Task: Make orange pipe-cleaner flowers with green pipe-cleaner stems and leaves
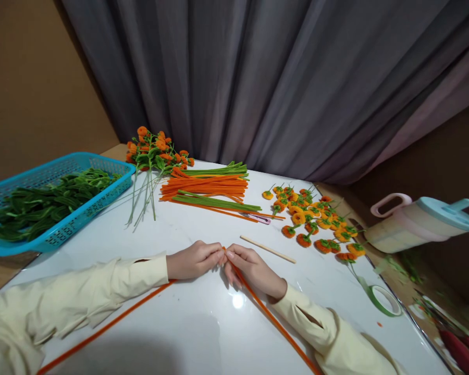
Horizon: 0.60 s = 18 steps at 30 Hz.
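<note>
White tabletop [203, 317] before a grey curtain [219, 78], two hands meeting

Bare surface lies open on the near side of the hands; its right edge passes between one tape roll [396, 307], on top, and one tumbler [410, 229], outside. Near the middle, left hand [195, 259] and right hand [254, 268] pinch an orange fuzzy strand [271, 315] at their fingertips. Two lengths slant nearward, one left, one right; I can't tell whether they join. One wooden stick [268, 249] lies beyond; one blue basket [89, 214] sits left.

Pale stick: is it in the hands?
No, the pale stick lies on the white tabletop, beyond the left hand and right hand.
</note>
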### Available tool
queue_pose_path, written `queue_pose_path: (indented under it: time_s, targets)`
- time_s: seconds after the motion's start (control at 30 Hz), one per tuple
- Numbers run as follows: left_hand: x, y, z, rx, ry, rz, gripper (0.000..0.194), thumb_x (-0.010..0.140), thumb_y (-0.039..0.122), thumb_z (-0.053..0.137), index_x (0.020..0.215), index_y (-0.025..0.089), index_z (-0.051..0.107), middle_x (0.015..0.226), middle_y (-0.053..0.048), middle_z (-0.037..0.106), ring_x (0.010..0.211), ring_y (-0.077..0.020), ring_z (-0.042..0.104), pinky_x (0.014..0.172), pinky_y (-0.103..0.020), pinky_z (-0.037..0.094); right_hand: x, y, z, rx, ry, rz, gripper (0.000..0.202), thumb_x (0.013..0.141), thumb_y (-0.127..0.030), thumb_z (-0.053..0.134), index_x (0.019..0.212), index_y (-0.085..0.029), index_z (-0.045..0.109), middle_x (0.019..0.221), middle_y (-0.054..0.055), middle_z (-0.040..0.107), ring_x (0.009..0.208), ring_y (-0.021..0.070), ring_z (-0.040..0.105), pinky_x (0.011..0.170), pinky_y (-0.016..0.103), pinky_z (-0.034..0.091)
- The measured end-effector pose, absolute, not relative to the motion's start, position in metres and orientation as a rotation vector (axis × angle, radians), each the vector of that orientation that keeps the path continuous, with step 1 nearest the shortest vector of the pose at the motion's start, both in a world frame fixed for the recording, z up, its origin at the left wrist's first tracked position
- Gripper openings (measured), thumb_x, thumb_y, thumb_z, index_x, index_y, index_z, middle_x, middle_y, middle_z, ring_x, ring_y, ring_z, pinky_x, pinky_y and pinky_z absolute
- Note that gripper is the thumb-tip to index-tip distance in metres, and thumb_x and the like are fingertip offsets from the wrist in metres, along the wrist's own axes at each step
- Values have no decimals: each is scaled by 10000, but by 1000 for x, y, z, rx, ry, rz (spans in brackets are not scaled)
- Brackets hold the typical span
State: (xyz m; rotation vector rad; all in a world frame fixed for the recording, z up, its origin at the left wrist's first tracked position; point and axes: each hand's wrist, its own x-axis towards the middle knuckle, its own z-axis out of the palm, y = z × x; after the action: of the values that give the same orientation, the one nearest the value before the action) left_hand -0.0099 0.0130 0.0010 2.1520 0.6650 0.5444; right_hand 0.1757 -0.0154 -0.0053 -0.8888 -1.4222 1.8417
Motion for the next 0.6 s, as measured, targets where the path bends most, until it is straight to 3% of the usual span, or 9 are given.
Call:
queue_pose_path:
  time_s: [0.2, 0.6]
  targets:
    - [-9, 13, -1, 2169, 656, 558, 258, 916, 261, 275, 749, 181, 455, 634, 22, 508, 557, -92, 461, 578, -191, 369, 176, -16, -6, -893, -1419, 1836, 298, 873, -436, 484, 798, -149, 517, 516, -35, 549, 356, 54, 410, 377, 184, 291]
    - [-10, 13, 2, 2061, 697, 508, 271, 927, 300, 274, 748, 180, 438, 534, 57, 429, 481, -80, 404, 511, -185, 334, 175, -16, -4, -901, -1448, 1820, 308, 879, -450, 468, 816, -151, 513, 509, -39, 541, 356, 57, 409, 377, 186, 301]
